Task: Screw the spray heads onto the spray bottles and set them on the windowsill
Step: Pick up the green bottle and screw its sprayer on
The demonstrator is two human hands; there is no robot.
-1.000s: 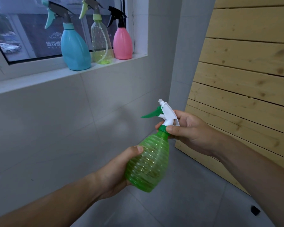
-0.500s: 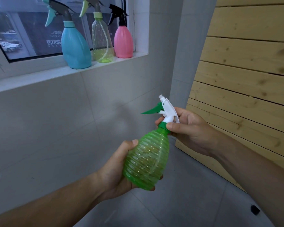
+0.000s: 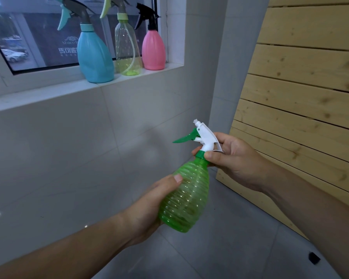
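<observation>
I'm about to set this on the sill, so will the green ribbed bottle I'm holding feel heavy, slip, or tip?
Probably light: the translucent green bottle shows no liquid inside. Its ribs should give the left hand decent grip. With the spray head sitting high, it might tip if nudged on the windowsill.

Ribbed translucent plastic green bottle (image 3: 186, 200)

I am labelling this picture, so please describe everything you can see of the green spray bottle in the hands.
The green spray bottle is translucent ribbed plastic, pear-shaped. It is held in the air, tilted with its top to the right. A white spray head with a green trigger sits on it by a green collar. The left hand holds the body from below; the right hand pinches the collar.
</observation>
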